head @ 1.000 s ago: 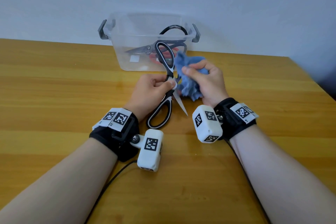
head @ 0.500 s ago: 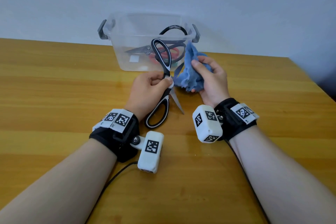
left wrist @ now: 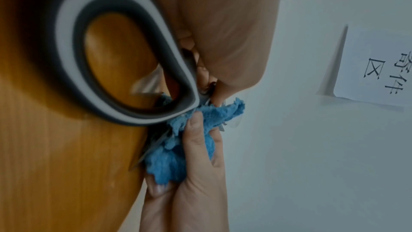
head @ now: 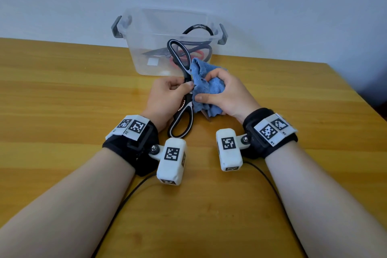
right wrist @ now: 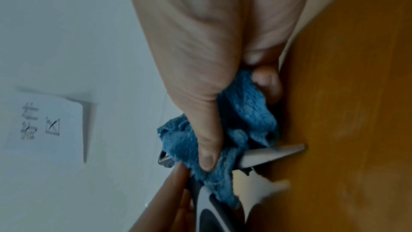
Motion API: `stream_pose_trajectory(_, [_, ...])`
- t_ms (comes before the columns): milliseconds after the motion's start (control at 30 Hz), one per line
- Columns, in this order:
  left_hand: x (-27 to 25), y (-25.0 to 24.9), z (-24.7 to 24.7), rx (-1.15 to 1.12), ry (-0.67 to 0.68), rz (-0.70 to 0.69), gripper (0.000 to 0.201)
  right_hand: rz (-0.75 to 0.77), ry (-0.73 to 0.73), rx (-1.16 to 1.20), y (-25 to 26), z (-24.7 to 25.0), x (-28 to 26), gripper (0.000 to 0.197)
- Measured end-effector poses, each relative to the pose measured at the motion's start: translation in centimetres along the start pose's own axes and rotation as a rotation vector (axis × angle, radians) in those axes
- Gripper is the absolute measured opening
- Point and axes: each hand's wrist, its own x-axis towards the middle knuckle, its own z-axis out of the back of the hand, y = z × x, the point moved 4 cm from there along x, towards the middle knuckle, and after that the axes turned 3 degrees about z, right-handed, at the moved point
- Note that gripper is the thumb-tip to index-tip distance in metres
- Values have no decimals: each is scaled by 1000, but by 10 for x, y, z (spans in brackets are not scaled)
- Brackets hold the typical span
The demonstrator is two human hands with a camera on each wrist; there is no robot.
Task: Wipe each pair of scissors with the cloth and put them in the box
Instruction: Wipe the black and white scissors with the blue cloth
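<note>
blade tip (right wrist: 289, 148) past cloth (right wrist: 245, 112), right wrist view

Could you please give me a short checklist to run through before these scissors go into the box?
1. Left hand has a firm grip on the black-and-white scissors at the pivot: ok.
2. Right hand holds the blue cloth bunched around a blade: ok.
3. Blade tip pokes out of the cloth, clear of the fingers: ok.
4. Blades fully wiped: cannot tell.
5. Clear box open, within reach behind the hands: ok.
6. Room beside the scissors already inside: cannot tell.
</note>
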Motion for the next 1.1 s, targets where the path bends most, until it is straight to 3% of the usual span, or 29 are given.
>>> stream_pose_trajectory(200, [5, 5, 3, -7, -42, -12, 17, -84, 64, -202, -1, 12, -10, 36])
stream_pose_trajectory(367, [2, 2, -3, 40, 13, -21, 21, -178, -125, 137, -2, 10, -16, 32])
stream_pose_trajectory(500, [4, 3, 3, -17, -15, -1, 17, -125, -60, -75, 12, -1, -11, 37])
stream_pose_trajectory(667, [5, 6, 2, -36, -16, -5, 18, -204, 140, -272, 13, 5, -13, 36])
stream_pose_trajectory(733, [6, 6, 1, -29, -21, 0, 17, -215, 128, -279, 10, 7, -17, 36])
stream_pose_trajectory(867, [4, 3, -1, 16, 3, -24, 25, -275, -48, 55, 7, 7, -17, 32])
stream_pose_trajectory(967, [4, 3, 1, -17, -2, -10, 21, -204, -59, -51, 16, 0, -15, 35])
stream_pose_trajectory(1100, [4, 4, 3, -33, -4, -20, 20, -233, 93, -217, 22, 4, -15, 36])
